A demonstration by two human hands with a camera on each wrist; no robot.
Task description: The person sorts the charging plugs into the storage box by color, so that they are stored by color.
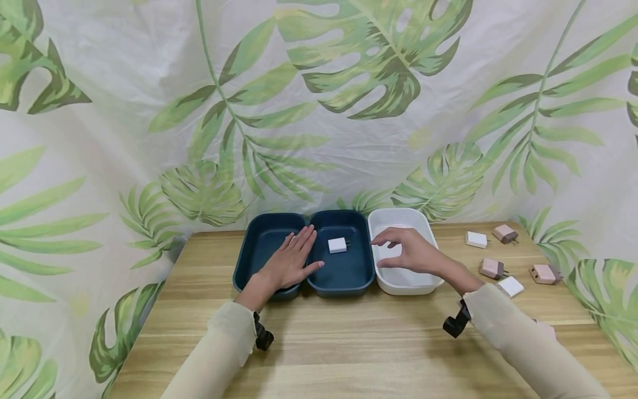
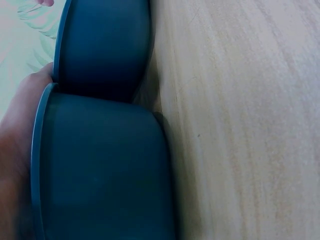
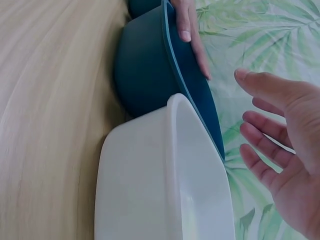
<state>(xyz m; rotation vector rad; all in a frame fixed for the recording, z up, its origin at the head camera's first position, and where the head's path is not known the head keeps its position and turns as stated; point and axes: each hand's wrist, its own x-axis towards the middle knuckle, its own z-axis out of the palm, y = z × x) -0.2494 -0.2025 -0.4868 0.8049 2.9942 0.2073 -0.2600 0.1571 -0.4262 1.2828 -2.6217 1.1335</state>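
Observation:
My left hand [image 1: 286, 260], fingers straight, lies across the adjoining rims of the left dark blue bin [image 1: 266, 235] and the middle dark blue bin [image 1: 344, 280]. Inside the middle bin is a white plug-in charger [image 1: 337, 245], prongs facing right. Over the white bin [image 1: 410, 285] hovers my right hand [image 1: 413, 252], thumb and fingers apart. The right wrist view shows that hand [image 3: 295, 140] holding nothing, above and beside the white bin [image 3: 135, 190]. In the left wrist view, the outer walls of the blue bins [image 2: 100, 165] hide most of the left hand [image 2: 15, 140].
On the wooden table [image 1: 319, 343], right of the bins, lie several chargers: white ones [image 1: 476, 239] and pink-and-brown ones [image 1: 505, 233]. My right sleeve [image 1: 528, 338] partly covers another pink item [image 1: 545, 330]. A leaf-patterned cloth [image 1: 349, 155] hangs behind the bins.

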